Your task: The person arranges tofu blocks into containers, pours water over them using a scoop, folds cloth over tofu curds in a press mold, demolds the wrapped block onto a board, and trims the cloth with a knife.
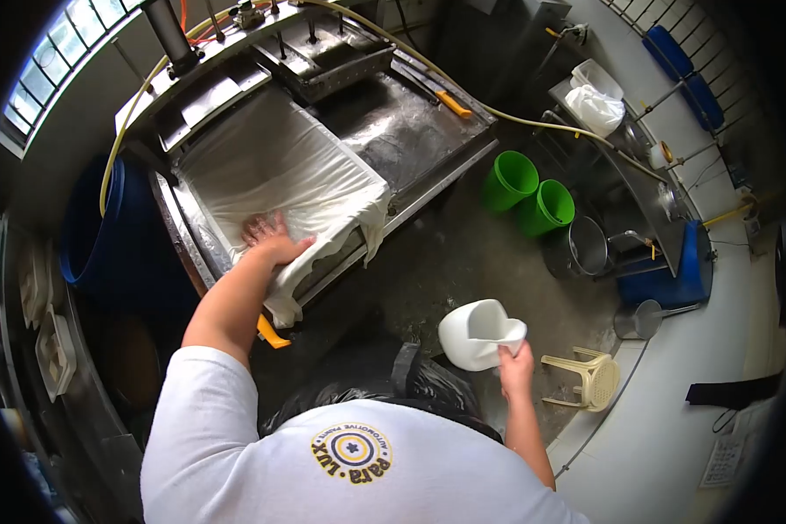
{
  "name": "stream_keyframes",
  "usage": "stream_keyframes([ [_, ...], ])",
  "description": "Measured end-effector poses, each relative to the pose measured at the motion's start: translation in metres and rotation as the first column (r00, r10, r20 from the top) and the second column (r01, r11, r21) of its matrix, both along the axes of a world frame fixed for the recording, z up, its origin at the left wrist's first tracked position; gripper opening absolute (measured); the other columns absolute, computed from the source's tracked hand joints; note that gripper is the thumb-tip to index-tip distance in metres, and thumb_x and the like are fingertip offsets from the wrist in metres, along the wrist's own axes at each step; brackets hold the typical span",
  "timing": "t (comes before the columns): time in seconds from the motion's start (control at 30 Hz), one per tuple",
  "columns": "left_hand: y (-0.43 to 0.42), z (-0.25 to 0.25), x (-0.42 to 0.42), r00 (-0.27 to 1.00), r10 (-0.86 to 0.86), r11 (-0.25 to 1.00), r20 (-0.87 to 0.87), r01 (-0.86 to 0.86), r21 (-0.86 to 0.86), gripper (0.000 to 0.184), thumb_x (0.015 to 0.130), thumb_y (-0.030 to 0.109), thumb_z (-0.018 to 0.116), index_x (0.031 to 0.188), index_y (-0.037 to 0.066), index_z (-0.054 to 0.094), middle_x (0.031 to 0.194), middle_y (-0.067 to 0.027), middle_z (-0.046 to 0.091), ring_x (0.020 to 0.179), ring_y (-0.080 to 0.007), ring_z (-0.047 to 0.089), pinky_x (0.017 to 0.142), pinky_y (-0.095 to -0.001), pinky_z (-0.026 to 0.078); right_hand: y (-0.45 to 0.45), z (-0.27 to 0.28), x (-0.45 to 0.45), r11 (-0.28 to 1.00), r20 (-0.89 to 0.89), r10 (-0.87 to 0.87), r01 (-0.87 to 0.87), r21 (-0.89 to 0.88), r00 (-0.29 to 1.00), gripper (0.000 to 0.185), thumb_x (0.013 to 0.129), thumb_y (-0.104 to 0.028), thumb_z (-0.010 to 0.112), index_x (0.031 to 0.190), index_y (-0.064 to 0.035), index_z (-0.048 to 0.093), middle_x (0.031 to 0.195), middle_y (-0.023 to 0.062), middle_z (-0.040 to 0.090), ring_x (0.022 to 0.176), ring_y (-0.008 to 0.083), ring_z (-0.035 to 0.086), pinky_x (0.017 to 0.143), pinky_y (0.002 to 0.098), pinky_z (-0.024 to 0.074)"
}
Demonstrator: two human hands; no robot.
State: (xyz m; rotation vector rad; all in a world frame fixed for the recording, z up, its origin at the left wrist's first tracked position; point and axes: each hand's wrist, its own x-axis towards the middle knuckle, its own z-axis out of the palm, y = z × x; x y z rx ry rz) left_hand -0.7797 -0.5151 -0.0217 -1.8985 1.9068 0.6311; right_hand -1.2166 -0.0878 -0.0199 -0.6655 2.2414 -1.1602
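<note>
My left hand (273, 241) lies with fingers spread on a wet cream-coloured cloth (323, 188). The cloth lines a rectangular frame on the metal press table, and its loose edge hangs over the near side. On the right, my right hand (516, 374) grips a white plastic jug (465, 338) with a wide cut-away opening, held above the floor. A yellow handle (272, 333) sticks out below the table's near corner, close to my left forearm.
Another yellow handle (453, 104) lies on the metal table (384, 131). Two green buckets (513, 177) and a metal pot (578, 249) stand right of it, with a beige stool (598, 381) nearer. A blue barrel (118, 236) stands left; a hose (533, 124) crosses the back.
</note>
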Motion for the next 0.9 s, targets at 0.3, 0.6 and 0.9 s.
stream_keyframes([
  [0.3,-0.01,0.01,-0.009,1.0,0.024,0.997,0.02,-0.025,0.079,0.132,0.085,0.086,0.054,0.167,0.006,-0.011,0.167,-0.0417,-0.01,0.152,-0.0619,-0.019,0.118,-0.0723,-0.012,-0.227,0.101,-0.063,0.864,-0.309,0.186,-0.305,-0.4,0.933,0.039,0.104,-0.013,0.065,0.139,0.0027,0.056,0.133,0.0117,0.066,0.118,0.0198,0.063,0.102,0.034,0.0484],
  [0.6,-0.015,0.008,-0.013,0.994,0.102,0.991,0.028,-0.104,0.08,0.132,0.083,0.081,0.061,0.168,0.006,-0.005,0.168,-0.0414,-0.006,0.152,-0.0631,-0.019,0.121,-0.0705,-0.01,-0.444,0.161,-0.012,0.574,0.046,0.807,-0.763,-0.298,0.589,0.047,0.098,-0.024,0.077,0.135,-0.0005,0.059,0.12,0.0114,0.071,0.103,0.0149,0.069,0.092,0.0328,0.0561],
  [0.9,-0.017,0.06,-0.057,0.972,0.22,0.976,-0.083,-0.219,0.013,0.084,0.096,0.048,0.068,0.155,-0.003,0.039,0.161,-0.0348,0.032,0.147,-0.0519,0.034,0.122,-0.0597,0.027,-0.521,0.084,-0.012,0.165,0.2,0.964,-0.984,0.065,0.175,0.033,0.1,-0.03,0.071,0.117,-0.0012,0.07,0.1,0.0116,0.075,0.089,0.0189,0.069,0.082,0.035,0.0551],
])
